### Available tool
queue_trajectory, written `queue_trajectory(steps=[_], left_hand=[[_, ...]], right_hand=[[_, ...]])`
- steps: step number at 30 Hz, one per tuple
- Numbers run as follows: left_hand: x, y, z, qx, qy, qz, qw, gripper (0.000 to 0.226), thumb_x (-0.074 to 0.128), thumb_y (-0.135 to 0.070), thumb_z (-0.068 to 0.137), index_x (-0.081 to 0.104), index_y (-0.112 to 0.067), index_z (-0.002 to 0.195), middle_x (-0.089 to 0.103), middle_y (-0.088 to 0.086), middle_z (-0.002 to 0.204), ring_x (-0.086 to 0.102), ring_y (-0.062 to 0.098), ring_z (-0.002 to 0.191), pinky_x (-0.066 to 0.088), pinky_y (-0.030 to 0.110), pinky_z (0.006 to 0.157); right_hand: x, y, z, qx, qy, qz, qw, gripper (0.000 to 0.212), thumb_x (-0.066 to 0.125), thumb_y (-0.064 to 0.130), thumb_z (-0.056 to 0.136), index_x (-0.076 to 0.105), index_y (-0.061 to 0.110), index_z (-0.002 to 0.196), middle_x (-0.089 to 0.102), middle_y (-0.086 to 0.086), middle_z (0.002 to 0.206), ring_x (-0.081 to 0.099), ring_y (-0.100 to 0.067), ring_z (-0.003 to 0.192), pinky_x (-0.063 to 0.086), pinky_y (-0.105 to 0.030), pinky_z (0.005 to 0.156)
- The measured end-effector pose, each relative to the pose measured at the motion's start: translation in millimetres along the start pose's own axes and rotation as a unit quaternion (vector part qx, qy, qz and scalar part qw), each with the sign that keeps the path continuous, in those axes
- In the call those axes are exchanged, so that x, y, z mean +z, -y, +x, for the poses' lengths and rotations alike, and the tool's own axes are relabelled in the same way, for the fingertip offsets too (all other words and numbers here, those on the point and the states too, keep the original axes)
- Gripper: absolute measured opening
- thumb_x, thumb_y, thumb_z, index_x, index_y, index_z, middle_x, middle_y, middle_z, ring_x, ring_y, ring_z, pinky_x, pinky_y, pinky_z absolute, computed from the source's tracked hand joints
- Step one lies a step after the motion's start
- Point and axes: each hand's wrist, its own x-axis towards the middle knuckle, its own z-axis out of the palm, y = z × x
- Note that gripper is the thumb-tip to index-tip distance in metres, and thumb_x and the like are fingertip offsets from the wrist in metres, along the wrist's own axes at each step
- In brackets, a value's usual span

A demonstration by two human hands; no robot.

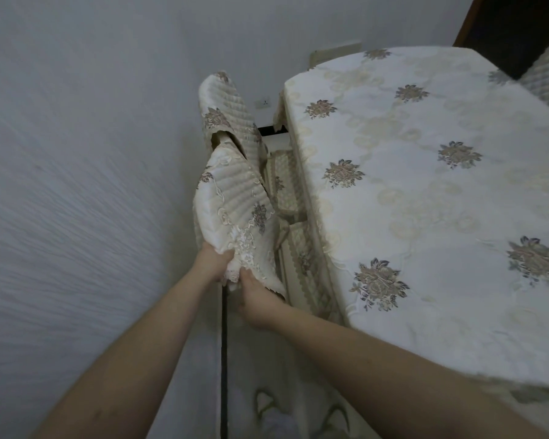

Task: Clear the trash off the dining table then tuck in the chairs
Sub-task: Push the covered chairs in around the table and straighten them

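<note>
Beside white wall (76, 153): floral-clothed dining table (425, 185), covered chairs (235, 198).

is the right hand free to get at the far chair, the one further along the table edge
Probably not yet. The right hand and left hand both grip the near chair's covered backrest, and that backrest stands between them and the far chair. Nothing else seems to block the way.

White wall (76, 153) on left, surface motion-blurred. Wall socket (263, 102) low on far wall, beyond table corner. Dark doorway (514, 30) with brown wooden frame at top right. Pale floor (200, 391) at bottom.
</note>
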Motion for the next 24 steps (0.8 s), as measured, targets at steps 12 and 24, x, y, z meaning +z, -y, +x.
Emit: queue_trajectory(steps=[12, 24], left_hand=[[-3.1, -3.1, 5.5, -0.015, 0.012, 0.009, 1.0, 0.055, 0.069, -0.022, 0.086, 0.04, -0.007, 0.13, 0.058, 0.015, 0.121, 0.062, 0.034, 0.104, 0.054, 0.052, 0.086], [-5.9, -5.3, 5.0, -0.024, 0.005, 0.047, 0.999, 0.059, 0.07, -0.027, 0.083, 0.04, -0.009, 0.13, 0.059, 0.013, 0.118, 0.063, 0.033, 0.099, 0.057, 0.051, 0.078]], right_hand=[[5.6, 4.0, 0.2, 0.012, 0.011, 0.063, 0.998, 0.076, 0.039, 0.001, 0.093, -0.008, 0.008, 0.152, -0.015, -0.014, 0.159, -0.009, -0.023, 0.148, 0.001, -0.029, 0.119], [8.2, 8.2, 2.2, 0.02, 0.011, 0.079, 0.997, 0.08, 0.045, 0.006, 0.093, -0.01, 0.01, 0.152, -0.015, -0.012, 0.16, -0.009, -0.023, 0.148, 0.002, -0.029, 0.118]])
